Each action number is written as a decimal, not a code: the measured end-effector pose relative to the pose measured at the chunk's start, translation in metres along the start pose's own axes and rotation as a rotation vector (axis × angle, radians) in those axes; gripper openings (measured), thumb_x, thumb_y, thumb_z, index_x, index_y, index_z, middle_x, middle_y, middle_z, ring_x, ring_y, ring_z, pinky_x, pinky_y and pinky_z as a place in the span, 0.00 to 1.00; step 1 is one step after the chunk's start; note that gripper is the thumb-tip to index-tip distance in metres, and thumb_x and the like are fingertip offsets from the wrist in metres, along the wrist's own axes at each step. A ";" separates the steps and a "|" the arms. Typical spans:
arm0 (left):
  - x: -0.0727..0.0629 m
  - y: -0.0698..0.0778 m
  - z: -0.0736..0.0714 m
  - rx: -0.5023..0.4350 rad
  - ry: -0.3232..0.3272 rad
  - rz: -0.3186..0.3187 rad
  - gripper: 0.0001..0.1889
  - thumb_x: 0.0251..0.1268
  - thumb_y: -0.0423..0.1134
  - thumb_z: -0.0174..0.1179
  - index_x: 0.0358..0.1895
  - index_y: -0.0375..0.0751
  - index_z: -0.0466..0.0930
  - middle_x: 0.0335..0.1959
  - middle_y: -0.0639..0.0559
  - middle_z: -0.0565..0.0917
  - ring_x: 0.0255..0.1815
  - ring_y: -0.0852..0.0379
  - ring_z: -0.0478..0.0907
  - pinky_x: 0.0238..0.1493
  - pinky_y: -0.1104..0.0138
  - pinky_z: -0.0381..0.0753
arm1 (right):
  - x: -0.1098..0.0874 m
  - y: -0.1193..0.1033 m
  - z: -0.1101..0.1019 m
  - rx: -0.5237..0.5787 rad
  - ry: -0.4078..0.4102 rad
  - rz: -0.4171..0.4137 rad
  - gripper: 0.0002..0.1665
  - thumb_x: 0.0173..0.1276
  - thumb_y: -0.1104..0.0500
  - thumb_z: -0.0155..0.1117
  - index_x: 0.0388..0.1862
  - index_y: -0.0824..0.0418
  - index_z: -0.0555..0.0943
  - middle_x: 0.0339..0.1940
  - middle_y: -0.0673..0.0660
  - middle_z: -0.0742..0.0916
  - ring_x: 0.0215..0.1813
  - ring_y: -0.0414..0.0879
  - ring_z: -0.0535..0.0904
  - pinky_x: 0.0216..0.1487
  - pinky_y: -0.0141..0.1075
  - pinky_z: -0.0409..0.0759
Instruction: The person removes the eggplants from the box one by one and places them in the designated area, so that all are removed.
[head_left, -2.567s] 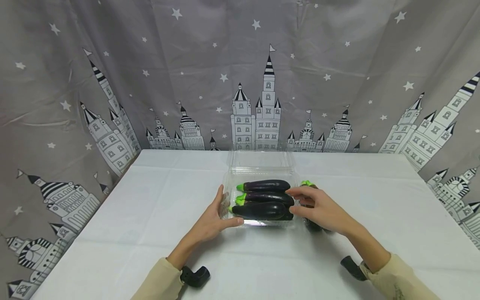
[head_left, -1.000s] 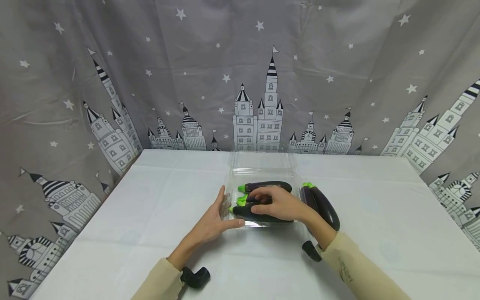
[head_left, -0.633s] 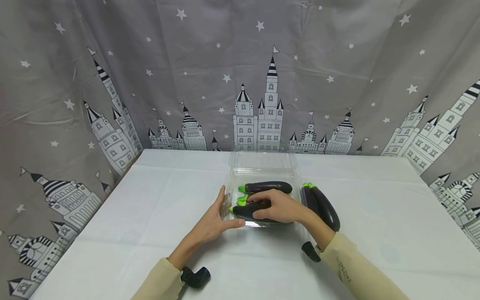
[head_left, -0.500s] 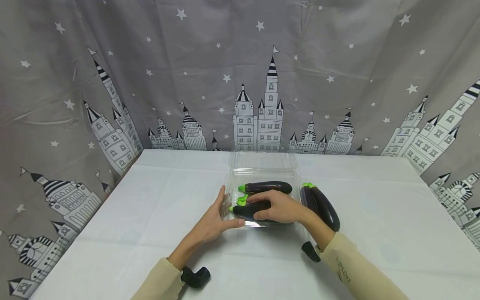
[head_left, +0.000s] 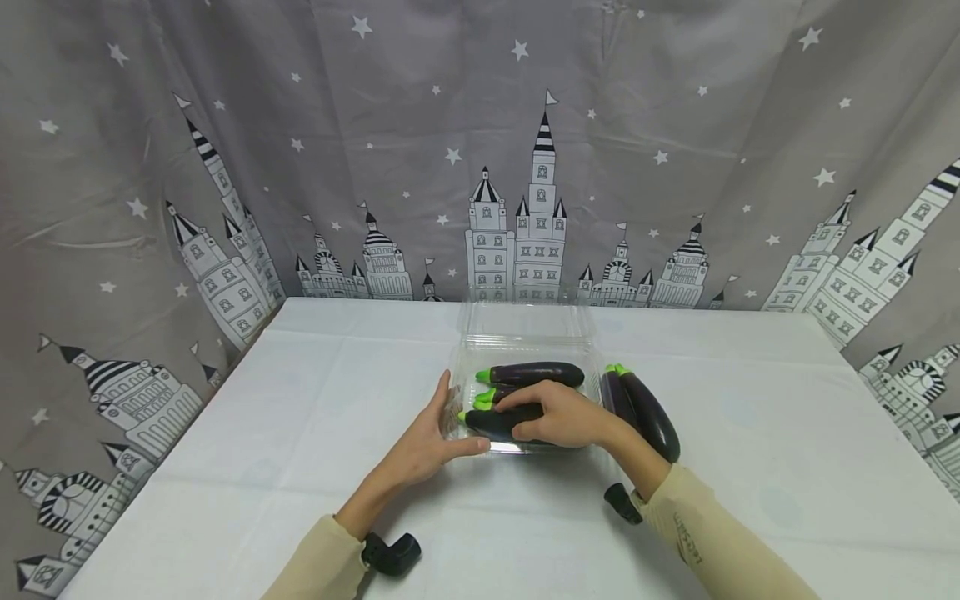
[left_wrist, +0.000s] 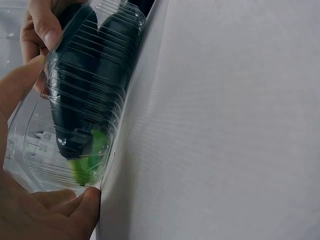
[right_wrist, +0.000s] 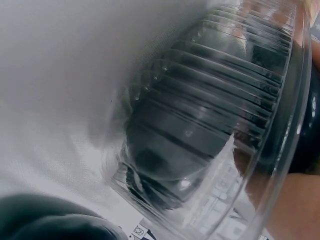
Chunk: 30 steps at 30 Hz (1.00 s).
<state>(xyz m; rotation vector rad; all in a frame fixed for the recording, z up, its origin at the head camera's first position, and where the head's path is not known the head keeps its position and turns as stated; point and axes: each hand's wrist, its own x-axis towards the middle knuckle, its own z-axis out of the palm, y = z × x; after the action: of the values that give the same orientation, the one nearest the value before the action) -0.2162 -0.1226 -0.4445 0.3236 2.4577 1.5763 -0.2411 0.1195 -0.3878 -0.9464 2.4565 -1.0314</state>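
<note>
A clear plastic clamshell container (head_left: 532,340) stands with its lid back, holding several dark purple eggplants with green stems. My left hand (head_left: 426,444) holds its front left corner, thumb along the front rim and fingers at the left wall. My right hand (head_left: 564,414) reaches inside and grips the front eggplant (head_left: 491,422), thumb on the near side and fingers on the far side. That hand covers the right ends of the front and middle eggplants. The rear eggplant (head_left: 536,373) lies untouched. In the left wrist view, eggplants (left_wrist: 75,100) show through the ribbed wall.
Just right of the container, two more eggplants (head_left: 651,414) lie side by side on the white tablecloth (head_left: 300,400). A grey curtain (head_left: 360,100) printed with castles and stars hangs behind the table. Each wrist wears a black camera mount (head_left: 392,554).
My right hand has moved left from the container's right edge, in over the eggplants, and lowered onto the front one. The eggplants on the right came into view. My left hand stays put.
</note>
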 end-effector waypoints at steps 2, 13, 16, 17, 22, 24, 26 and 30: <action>0.000 0.000 0.000 0.001 0.001 0.000 0.64 0.52 0.53 0.74 0.80 0.43 0.31 0.80 0.41 0.46 0.79 0.42 0.41 0.72 0.40 0.43 | -0.001 0.000 0.000 0.013 0.003 0.007 0.21 0.64 0.61 0.66 0.58 0.57 0.84 0.60 0.56 0.83 0.58 0.49 0.76 0.59 0.50 0.74; 0.000 -0.002 0.000 -0.006 0.000 0.004 0.65 0.51 0.54 0.74 0.80 0.43 0.31 0.79 0.40 0.48 0.79 0.42 0.42 0.72 0.41 0.43 | -0.003 0.002 -0.001 0.048 0.019 0.001 0.21 0.64 0.61 0.66 0.57 0.58 0.84 0.60 0.57 0.82 0.59 0.50 0.76 0.59 0.50 0.74; 0.000 -0.002 -0.001 -0.009 -0.001 0.009 0.65 0.51 0.55 0.74 0.80 0.43 0.31 0.79 0.40 0.49 0.79 0.43 0.42 0.73 0.42 0.43 | -0.004 0.001 -0.002 0.060 0.025 -0.011 0.22 0.63 0.61 0.66 0.57 0.59 0.84 0.59 0.56 0.83 0.59 0.49 0.76 0.60 0.49 0.74; 0.000 -0.002 -0.001 -0.010 -0.002 0.010 0.65 0.51 0.55 0.74 0.80 0.43 0.31 0.79 0.40 0.49 0.79 0.43 0.43 0.73 0.42 0.43 | -0.004 0.001 -0.003 0.064 0.029 -0.015 0.22 0.63 0.61 0.67 0.57 0.59 0.84 0.59 0.56 0.83 0.58 0.49 0.76 0.59 0.48 0.74; -0.001 -0.001 -0.002 -0.012 -0.001 0.015 0.65 0.52 0.54 0.74 0.80 0.43 0.31 0.79 0.40 0.49 0.79 0.43 0.42 0.73 0.42 0.42 | -0.006 -0.002 -0.005 0.103 0.040 -0.033 0.22 0.64 0.60 0.67 0.57 0.59 0.83 0.58 0.54 0.83 0.57 0.48 0.76 0.59 0.45 0.74; -0.001 -0.002 -0.002 -0.012 -0.002 0.017 0.65 0.52 0.53 0.74 0.80 0.42 0.31 0.79 0.40 0.49 0.79 0.44 0.42 0.73 0.42 0.41 | -0.007 -0.003 -0.006 0.116 0.039 -0.044 0.22 0.65 0.60 0.67 0.58 0.60 0.83 0.58 0.55 0.83 0.59 0.49 0.76 0.60 0.46 0.74; -0.001 -0.002 -0.002 -0.011 -0.002 0.019 0.65 0.52 0.53 0.74 0.80 0.42 0.31 0.79 0.40 0.49 0.79 0.44 0.43 0.73 0.43 0.41 | -0.008 -0.003 -0.008 0.122 0.034 -0.053 0.22 0.65 0.60 0.67 0.59 0.61 0.82 0.59 0.55 0.82 0.60 0.49 0.75 0.60 0.47 0.73; 0.000 -0.001 -0.001 -0.010 -0.001 0.020 0.65 0.52 0.53 0.74 0.80 0.42 0.31 0.79 0.40 0.50 0.79 0.44 0.43 0.74 0.43 0.42 | -0.010 -0.004 -0.010 0.130 0.017 -0.047 0.23 0.66 0.60 0.67 0.60 0.61 0.81 0.61 0.55 0.82 0.63 0.50 0.74 0.62 0.48 0.72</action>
<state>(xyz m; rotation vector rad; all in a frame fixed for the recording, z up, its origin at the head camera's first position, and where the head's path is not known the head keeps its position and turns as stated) -0.2163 -0.1244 -0.4450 0.3480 2.4519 1.5952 -0.2369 0.1297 -0.3783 -0.9606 2.3579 -1.2033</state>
